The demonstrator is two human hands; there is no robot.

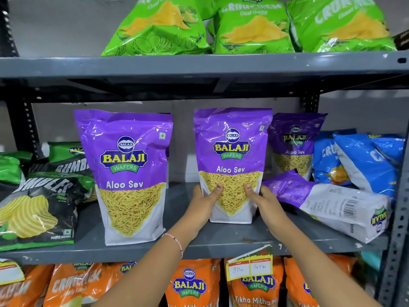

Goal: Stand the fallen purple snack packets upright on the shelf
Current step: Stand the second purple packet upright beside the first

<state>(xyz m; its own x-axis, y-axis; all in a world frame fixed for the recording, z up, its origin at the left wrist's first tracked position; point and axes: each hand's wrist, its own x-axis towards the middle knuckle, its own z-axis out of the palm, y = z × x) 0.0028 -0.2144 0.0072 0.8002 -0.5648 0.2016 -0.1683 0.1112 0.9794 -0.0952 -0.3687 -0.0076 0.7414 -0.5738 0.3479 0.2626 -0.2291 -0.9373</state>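
Note:
An upright purple Aloo Sev packet (232,151) stands in the middle of the grey shelf (199,240). My left hand (204,201) grips its lower left side and my right hand (263,200) its lower right side. Another purple packet (128,165) stands upright to the left, untouched. A third purple packet (293,140) stands further back on the right. In front of it a purple packet (327,202) lies fallen on its side, back face and barcode showing.
Black and green wafer bags (37,207) lean at the left end. Blue bags (363,160) lean at the right end by the upright post (398,218). Green bags (252,27) fill the shelf above, orange bags (192,284) the one below. A yellow price tag (250,267) hangs on the shelf edge.

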